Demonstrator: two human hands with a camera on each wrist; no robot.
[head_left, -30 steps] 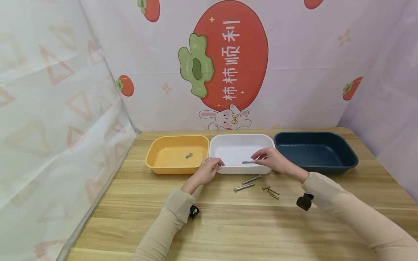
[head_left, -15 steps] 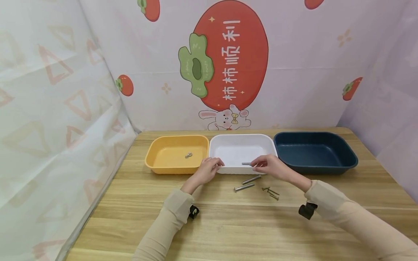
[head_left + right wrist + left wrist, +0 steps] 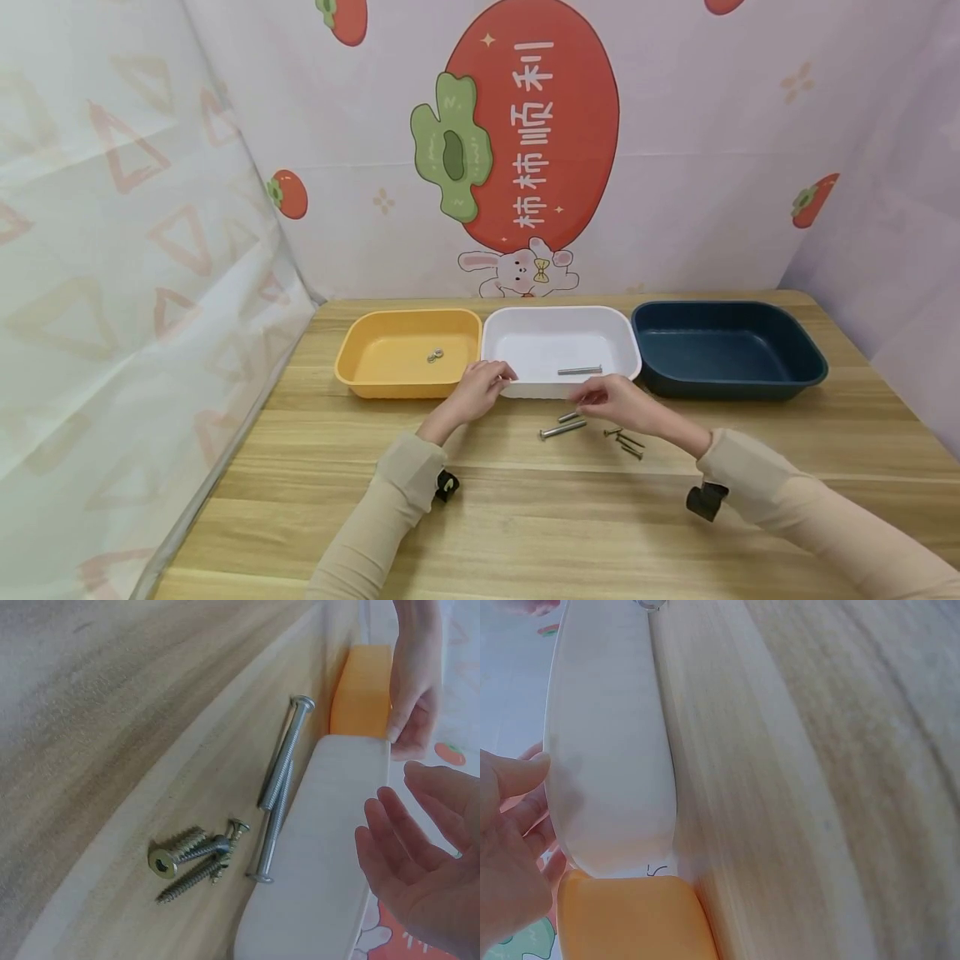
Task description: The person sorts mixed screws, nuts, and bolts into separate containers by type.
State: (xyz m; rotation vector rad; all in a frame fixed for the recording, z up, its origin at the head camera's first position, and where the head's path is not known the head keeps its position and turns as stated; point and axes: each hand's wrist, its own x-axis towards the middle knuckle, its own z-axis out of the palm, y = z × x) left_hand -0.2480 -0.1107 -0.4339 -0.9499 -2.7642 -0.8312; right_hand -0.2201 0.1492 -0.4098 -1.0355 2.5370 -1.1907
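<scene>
Now our right hand (image 3: 615, 403) hovers with relaxed, spread fingers, holding nothing, just above the two long bolts (image 3: 561, 430) on the desk (image 3: 525, 517). Our left hand (image 3: 480, 388) pinches the near rim of the white tray (image 3: 561, 343) at its 8 o'clock corner. The bolts lie side by side just in front of that tray, touching, long axes running from 8 to 2 o'clock in the head view, heads toward 8. We judge them stiff, smooth steel, light but prone to roll; a pinch at mid-shank should serve. Short screws (image 3: 624, 442) sit at their 4 o'clock. Another bolt (image 3: 579, 370) rests inside the white tray, lying 9 to 3.
</scene>
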